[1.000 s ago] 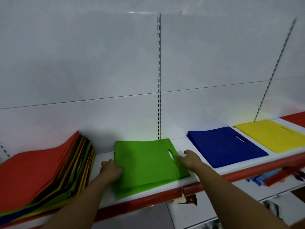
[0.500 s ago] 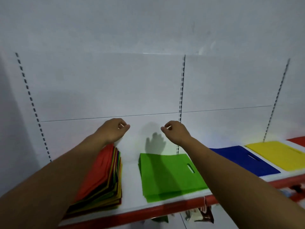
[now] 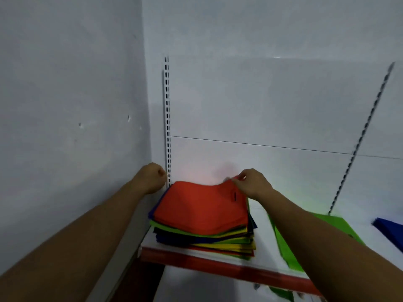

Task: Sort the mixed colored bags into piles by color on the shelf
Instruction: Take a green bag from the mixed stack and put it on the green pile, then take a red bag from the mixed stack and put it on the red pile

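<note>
Reaching in from the lower right, the right hand point(image 3: 254, 183) pinches the far right corner of the flat red-orange fabric bag point(image 3: 202, 207) between thumb and fingertips, and that corner curls up off the pile. Out on the other side, the left hand point(image 3: 151, 177) is curled into a loose fist at the back left corner of the pile, holding nothing, right beside the slotted white metal upright point(image 3: 167, 118). That red-orange bag, with a short slit handle near its right edge, tops the mixed stack of flat coloured bags point(image 3: 207, 240): green, dark blue, yellow and red edges fan out beneath it. The stack sits at the left end of the white shelf with the red front lip point(image 3: 209, 261). Further right lies the flat green bag pile point(image 3: 333, 227), partly behind the right forearm, then a dark blue bag pile point(image 3: 390, 232) at the frame edge.
</note>
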### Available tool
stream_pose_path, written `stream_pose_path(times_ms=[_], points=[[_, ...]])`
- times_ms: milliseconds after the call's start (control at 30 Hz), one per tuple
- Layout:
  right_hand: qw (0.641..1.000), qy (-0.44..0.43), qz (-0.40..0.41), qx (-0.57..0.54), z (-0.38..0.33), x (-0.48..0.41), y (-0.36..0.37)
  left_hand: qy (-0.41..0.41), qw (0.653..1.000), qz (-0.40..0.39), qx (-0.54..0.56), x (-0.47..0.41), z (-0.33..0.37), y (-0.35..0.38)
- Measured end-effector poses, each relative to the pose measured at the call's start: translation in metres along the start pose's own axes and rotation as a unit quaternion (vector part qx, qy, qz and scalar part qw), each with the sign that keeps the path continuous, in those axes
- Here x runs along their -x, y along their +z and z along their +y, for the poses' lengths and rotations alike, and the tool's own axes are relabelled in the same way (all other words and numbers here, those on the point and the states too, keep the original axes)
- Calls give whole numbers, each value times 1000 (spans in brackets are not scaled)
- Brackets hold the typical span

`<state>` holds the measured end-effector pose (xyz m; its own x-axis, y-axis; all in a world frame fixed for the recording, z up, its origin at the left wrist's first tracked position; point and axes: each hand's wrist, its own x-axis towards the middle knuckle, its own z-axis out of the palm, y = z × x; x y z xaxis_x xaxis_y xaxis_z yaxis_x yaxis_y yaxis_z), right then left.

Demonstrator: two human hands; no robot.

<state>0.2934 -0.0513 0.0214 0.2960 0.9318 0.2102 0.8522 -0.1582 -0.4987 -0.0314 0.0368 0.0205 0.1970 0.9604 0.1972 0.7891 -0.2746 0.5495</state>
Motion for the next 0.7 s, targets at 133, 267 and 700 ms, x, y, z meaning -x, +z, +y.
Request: stream_pose_path(times_ms=[133, 267, 700], points=[[999, 21, -35, 36, 3, 1, 30, -16, 998, -46, -47, 6, -35, 22], [998, 25, -45, 43, 14, 1, 43, 8, 993, -82, -82, 5, -46, 51], [991, 108, -14, -80, 20, 14, 44, 70, 983, -100, -141, 9, -39, 81]])
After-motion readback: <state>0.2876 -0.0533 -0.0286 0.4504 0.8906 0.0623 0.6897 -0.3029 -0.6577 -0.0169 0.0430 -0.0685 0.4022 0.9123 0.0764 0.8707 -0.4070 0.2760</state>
